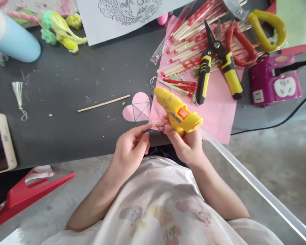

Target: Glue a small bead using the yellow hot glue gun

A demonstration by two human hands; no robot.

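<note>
My right hand (187, 144) is wrapped round the handle of a yellow hot glue gun (178, 112), whose nozzle points up and left. A long clear glue stick (247, 177) runs out of its back end. My left hand (132, 146) is closed beside it, index finger stretched toward the right fingers. At that fingertip shows a tiny pale yellow piece (153, 124), too small to name. Just beyond my hands lie a pink paper heart (137, 108) with green lines and a thin wooden stick (103, 103).
Pink paper (216, 126) lies under yellow-black pliers (216, 61), tassels (180, 85) and packed wooden sticks (188, 41). A purple power adapter (275, 81) with a black cable sits at right. At left are a phone (1, 143), a white tassel (18, 97) and a blue-white bottle (17, 35).
</note>
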